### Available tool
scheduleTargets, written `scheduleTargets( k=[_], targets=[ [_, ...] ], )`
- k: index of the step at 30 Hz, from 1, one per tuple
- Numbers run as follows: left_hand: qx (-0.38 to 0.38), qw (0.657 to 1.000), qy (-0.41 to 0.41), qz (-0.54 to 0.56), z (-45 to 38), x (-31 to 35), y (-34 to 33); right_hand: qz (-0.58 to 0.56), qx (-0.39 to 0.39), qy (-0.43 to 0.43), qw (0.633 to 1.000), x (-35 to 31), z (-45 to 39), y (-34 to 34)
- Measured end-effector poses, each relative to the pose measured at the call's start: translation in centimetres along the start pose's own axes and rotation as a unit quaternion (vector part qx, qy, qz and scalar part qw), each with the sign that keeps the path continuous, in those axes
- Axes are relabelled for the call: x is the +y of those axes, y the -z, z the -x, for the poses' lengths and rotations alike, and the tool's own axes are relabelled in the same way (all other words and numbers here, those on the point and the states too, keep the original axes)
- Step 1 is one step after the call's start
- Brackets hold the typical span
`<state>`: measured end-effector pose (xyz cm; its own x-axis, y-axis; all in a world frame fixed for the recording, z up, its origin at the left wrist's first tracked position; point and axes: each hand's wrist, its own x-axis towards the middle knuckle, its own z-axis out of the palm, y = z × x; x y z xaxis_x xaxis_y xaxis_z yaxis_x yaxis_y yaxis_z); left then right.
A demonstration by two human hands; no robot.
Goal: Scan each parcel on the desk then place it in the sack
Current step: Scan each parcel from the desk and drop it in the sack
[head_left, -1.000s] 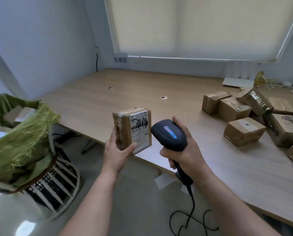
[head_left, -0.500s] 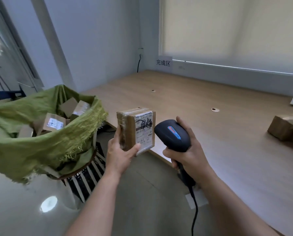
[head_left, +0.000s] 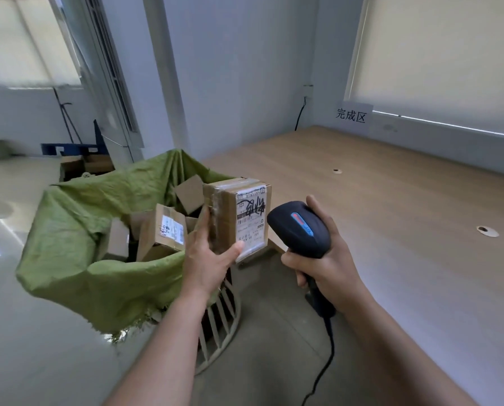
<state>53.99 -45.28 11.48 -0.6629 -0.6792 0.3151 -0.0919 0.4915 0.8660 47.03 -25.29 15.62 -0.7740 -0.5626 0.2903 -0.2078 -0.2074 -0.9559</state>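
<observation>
My left hand (head_left: pixel 208 259) grips a small brown cardboard parcel (head_left: pixel 239 215) upright, its white label with black scribble facing the scanner. My right hand (head_left: pixel 326 265) holds a black handheld barcode scanner (head_left: pixel 300 228) by its handle, its head a short way right of the label. The parcel hangs over the right rim of a green woven sack (head_left: pixel 98 250), which is open and holds several cardboard parcels (head_left: pixel 163 230). The wooden desk (head_left: pixel 405 218) stretches to the right.
The sack sits in a white slatted stand (head_left: pixel 221 326) on the floor, left of the desk's corner. The scanner's black cable (head_left: pixel 326 361) trails down. A white sign (head_left: pixel 351 116) with black characters stands at the desk's back wall. Boxes (head_left: pixel 86 167) lie on the floor beyond.
The view has swung left: the parcels on the desk have left the frame and the sack has come to the centre. Parcel and scanner, still held together, now sit at the sack's rim.
</observation>
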Motion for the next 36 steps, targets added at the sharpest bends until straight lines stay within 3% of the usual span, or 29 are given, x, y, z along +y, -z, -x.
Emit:
scheduleTargets(
  k=[23,36],
  targets=[
    [0.109,0.976,0.102,-0.161,-18.4,-7.3,5.7,-0.067,-0.138,-0.036,0.987,8.8,-22.3,-8.3],
    [0.066,0.95,0.107,-0.286,-28.4,-13.7,9.9,-0.05,-0.093,-0.033,0.994,10.0,-27.9,-13.7]
  ],
)
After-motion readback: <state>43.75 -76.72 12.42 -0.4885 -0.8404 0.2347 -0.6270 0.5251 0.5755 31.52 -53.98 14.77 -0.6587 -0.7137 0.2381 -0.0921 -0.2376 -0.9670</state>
